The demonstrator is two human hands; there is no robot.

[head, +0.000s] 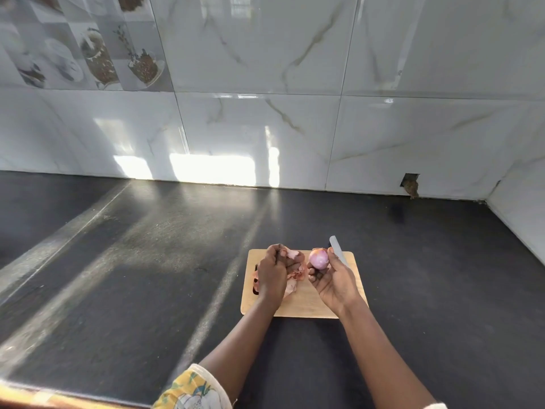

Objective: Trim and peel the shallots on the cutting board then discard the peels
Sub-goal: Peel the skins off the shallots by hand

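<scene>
On a dark stone countertop [147, 246] lies a pale rectangular wooden cutting board [309, 305]. The left hand [274, 273] rests on the board with its fingers curled into a loose heap of pinkish papery peels [295, 280], apparently gathering them. The right hand [333, 281] holds a round, glossy purple shallot [319, 258] at its fingertips above the board, with a pale-bladed knife [337, 252] tucked alongside. This shallot looks peeled, and the peels are not yet discarded.
</scene>
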